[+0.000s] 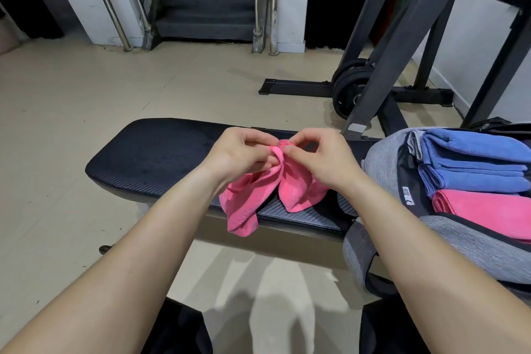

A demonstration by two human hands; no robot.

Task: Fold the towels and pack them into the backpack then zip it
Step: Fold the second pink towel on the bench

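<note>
Pink towel (258, 192) pinched at top by L hand (238, 152) + R hand (324, 158), fingers (290, 150) curled on cloth — hangs over black desk (149, 158); open grey backpack (385, 158) at right.

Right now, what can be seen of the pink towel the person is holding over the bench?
The held pink towel looks like soft microfibre, bright pink, with faint embossed lettering near its lower left corner. It is not yet folded: the left hand and right hand pinch its top edge close together, and two lobes hang down over the black padded bench, the left one lower, past the bench's front edge.
</note>
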